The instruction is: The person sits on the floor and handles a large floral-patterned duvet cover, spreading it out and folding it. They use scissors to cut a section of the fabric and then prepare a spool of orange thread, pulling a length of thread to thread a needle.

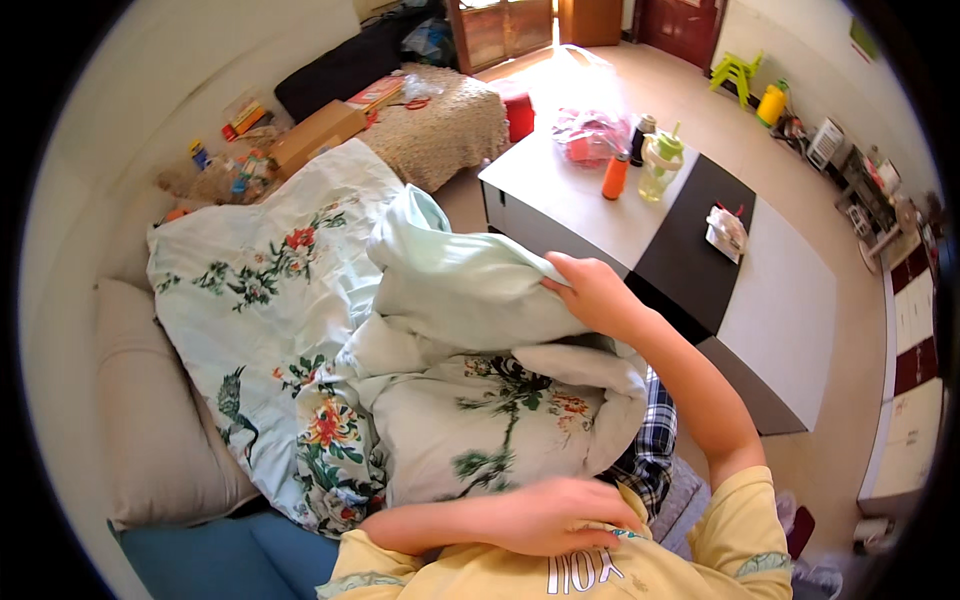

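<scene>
A pale mint quilt cover (330,420) with red, orange and dark green flowers and a crane lies in folds over the sofa and my lap. My right hand (590,290) reaches forward, its fingers and thumb closed on a raised edge of this cover. From there the plain pale green underside (470,290) rises in a loose fold. My left hand (560,515) crosses low in front of my yellow shirt (500,575), slightly blurred. Its fingers are a little apart near the shirt's front, and nothing shows in them.
To the left stand a beige cushion (150,400) and a blue seat (225,555). A cardboard box (318,135) and clutter lie along the wall. Ahead right, a grey-and-black table (690,250) bears an orange bottle (615,178), a green-lidded jug (660,165), a dark flask (642,138) and a pink bag (590,135).
</scene>
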Tool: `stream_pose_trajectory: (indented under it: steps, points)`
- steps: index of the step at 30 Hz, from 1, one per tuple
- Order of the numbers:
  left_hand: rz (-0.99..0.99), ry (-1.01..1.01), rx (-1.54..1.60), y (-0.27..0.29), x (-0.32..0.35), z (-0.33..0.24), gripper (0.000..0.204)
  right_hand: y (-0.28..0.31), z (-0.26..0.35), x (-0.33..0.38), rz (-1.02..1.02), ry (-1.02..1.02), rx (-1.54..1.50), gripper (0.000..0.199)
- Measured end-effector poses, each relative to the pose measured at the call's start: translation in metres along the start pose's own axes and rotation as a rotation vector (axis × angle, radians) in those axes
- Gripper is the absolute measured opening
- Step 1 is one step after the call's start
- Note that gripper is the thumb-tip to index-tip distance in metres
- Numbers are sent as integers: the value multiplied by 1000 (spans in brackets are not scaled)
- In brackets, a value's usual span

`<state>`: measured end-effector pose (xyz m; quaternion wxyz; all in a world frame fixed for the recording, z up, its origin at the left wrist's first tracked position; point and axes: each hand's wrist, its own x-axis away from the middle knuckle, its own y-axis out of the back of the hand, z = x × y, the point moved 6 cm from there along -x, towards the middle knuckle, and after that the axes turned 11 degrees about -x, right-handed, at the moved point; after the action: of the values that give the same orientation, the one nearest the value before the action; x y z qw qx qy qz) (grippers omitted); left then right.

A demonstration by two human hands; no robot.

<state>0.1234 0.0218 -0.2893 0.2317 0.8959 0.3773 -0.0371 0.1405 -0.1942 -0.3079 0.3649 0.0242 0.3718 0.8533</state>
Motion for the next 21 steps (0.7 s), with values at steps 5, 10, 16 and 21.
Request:
stream_pose_trajectory:
  steps: [5, 10, 16, 21]
  points:
    - [109, 559, -646, 56, 54, 90, 55, 57, -27, 42, -261, -105, -141, 26]
    - [493, 545, -563, 1, 23, 153, 58, 106, 31, 13, -406, -5, 50, 28]
    - [420, -265, 24, -75, -96, 73, 47, 112, 54, -18, -392, 96, 441, 32]
    - [757, -225, -372, -163, -74, 109, 38, -24, -63, 84, 197, -404, 472, 35]
